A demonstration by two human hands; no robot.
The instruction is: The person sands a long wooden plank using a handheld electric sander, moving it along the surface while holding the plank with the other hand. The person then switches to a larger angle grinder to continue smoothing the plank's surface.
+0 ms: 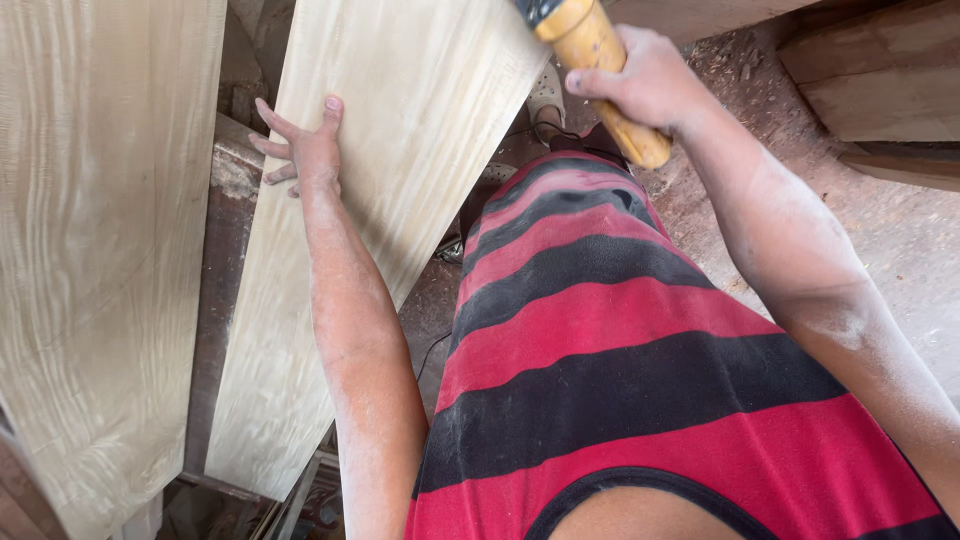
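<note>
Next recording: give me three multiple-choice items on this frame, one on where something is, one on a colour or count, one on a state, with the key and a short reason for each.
1. Where does the left hand rest?
A. On the left edge of the middle board
B. On the floor
C. On the handle

2. What colours are the stripes of the shirt?
A. Blue and white
B. Red and black
C. Green and yellow

3. How is the right hand?
A. Open and flat
B. Hanging empty
C. Closed around a yellow wooden handle

Key:
1 A: the fingers spread over the board's left edge, thumb on its face.
2 B: red and black bands alternate down the shirt.
3 C: the fingers wrap the handle, which sticks out on both sides of the fist.
</note>
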